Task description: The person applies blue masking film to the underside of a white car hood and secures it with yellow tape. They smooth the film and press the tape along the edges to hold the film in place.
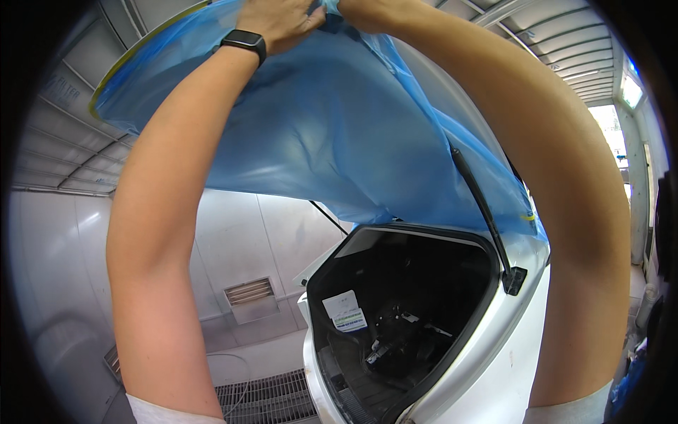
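Left hand (277, 22) and right hand (369, 14) high on blue film (304, 141), white car (510, 332) below

Count: two bare arms raised, hands close together at the top edge of view. One black wristband (245, 44), left wrist. One broad spread of film, covering the raised hatch. Two struts: a thick black one (482, 205) at right, a thinner one (328, 218) at left, partly hidden. One white-and-green paper (345, 311) inside the dark cargo opening (417, 283).

Grip: both hands are at the film's upper part; fingers cut off or hidden, so cannot tell whether either has closed on it.

Surface and room: film creased, semi-sheer, glossy in patches. Pale panelled wall (233, 219) at left with a slatted vent (249, 291); floor grating (272, 396) beside the car's left flank. Ribbed ceiling (565, 42) above; lit lamp (631, 92) at far right.

Edges: yellow strip (99, 95) along the film's far left border; small yellow piece (527, 218) at its lower right corner. Lower border hangs just above the opening's rim. Right strut stands in front of the film. Wide gap between the forearms; left forearm well apart from the car, right forearm overlapping its side in view.
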`<state>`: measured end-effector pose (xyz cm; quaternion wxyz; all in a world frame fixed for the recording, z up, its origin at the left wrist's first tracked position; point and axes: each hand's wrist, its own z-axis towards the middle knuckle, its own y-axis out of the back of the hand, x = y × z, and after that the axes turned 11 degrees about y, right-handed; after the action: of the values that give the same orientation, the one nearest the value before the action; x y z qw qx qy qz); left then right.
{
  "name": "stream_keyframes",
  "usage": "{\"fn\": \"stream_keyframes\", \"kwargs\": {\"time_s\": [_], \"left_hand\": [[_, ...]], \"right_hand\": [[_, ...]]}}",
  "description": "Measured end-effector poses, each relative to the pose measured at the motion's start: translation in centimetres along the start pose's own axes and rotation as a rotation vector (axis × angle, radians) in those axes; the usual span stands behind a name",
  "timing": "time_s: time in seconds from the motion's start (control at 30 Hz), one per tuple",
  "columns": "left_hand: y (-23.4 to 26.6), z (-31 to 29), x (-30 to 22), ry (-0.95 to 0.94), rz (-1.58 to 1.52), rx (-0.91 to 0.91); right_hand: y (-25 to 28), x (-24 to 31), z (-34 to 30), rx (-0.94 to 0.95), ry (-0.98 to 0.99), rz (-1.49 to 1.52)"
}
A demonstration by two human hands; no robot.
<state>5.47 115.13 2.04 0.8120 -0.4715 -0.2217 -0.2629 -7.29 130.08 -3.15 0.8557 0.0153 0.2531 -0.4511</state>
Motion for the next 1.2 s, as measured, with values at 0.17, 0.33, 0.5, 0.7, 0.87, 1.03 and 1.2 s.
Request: {"fn": "stream_keyframes", "kwargs": {"time_s": [0.17,0.33,0.5,0.7,0.87,1.03,1.2], "left_hand": [[-0.8,-0.5,-0.3,0.020,0.031,-0.021],[-0.2,0.4,-0.8,0.037,0.045,-0.017],[0.5,1.3,-0.8,0.003,0.053,0.127],[0.4,0.4,-0.6,-0.031,0.059,-0.007],[0.9,0.5,0.7,-0.032,0.078,0.075],[1.0,-0.6,0.4,0.098,-0.004,0.057],[1.7,-2.1,-0.1,0.157,0.007,0.048]], "right_hand": [[0.0,1.0,0.2,-0.181,-0.118,0.136],[-0.6,0.5,0.6,-0.248,-0.179,0.201],[-1.3,-1.0,0.5,-0.733,-0.162,0.374],[-1.4,-2.8,-1.1,-0.564,-0.371,0.535],[-1.1,-1.7,-0.8,-0.301,-0.421,0.471],[-1.3,0.2,1.2,-0.190,-0.563,0.400],[-2.0,-0.5,-0.1,-0.593,-0.229,0.456]]}}
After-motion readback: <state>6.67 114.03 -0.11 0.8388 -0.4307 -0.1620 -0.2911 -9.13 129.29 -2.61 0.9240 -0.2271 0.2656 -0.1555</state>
